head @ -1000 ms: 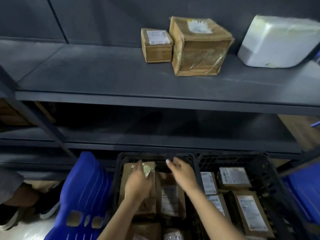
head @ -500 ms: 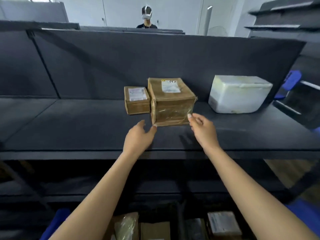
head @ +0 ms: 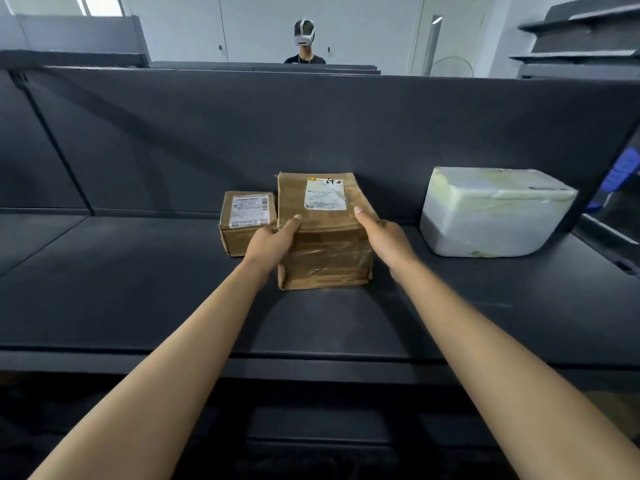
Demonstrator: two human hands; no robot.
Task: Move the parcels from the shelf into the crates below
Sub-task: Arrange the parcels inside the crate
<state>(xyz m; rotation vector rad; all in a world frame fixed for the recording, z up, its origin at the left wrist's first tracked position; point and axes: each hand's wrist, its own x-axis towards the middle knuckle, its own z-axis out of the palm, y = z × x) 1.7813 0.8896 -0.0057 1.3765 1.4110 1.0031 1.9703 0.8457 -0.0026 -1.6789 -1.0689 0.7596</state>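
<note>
A large brown cardboard parcel wrapped in tape, with a white label on top, stands on the dark shelf. My left hand presses its left side, thumb over the top edge. My right hand clasps its right side. The parcel rests on the shelf between both hands. A smaller brown parcel sits touching it on the left, partly hidden by my left hand. A white foam box stands to the right. The crates below are out of view.
A dark back panel closes the shelf behind the parcels. A diagonal brace runs at the left. Beyond the panel stands a person wearing a headset. More shelving is at the far right.
The view rose from the crate to the shelf. Both hands left the crate's parcels, reached up, and now grip the large parcel's sides.
</note>
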